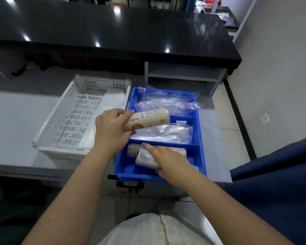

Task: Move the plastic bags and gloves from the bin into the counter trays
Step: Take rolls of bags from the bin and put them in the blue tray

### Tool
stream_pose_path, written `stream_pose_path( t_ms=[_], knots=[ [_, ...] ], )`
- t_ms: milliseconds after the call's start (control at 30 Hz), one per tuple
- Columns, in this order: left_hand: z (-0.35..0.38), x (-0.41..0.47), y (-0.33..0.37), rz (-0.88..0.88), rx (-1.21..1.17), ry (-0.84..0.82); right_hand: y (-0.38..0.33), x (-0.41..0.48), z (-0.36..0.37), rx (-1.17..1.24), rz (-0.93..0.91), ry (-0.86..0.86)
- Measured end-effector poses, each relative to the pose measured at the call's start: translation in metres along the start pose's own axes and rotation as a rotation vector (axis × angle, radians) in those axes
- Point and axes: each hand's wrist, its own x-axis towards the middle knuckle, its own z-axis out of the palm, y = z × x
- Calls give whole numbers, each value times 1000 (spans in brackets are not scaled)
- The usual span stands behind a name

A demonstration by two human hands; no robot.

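Head view is showing the pale tabletop (16,121) carrying a white perforated tray (74,121) just beside a blue divided bin (125,167). Loose clear plastic bags (166,101) are lying in its far compartments. The left hand (109,131) is gripping a labelled roll (148,119) with curled fingers above the bin. The right hand (170,160) is resting straight fingers on a clear roll (145,160) in the near compartment.

Shop back-counter: long black countertop (113,32), cubby shelves (184,75) beneath, metal racking (243,19) behind.
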Motion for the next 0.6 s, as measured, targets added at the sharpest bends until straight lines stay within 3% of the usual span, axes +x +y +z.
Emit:
stream_pose_path(
  t_ms=[100, 367, 600],
  knots=[
    [2, -5, -2, -1, 4, -18, -1, -6, 3, 84, 17, 111],
    [2, -14, -9, -29, 35, -39, -14, -17, -24, -82, -182, 455],
    [7, -18, 22, 42, 55, -188, 11, -26, -92, -145, -57, 606]
  ],
)
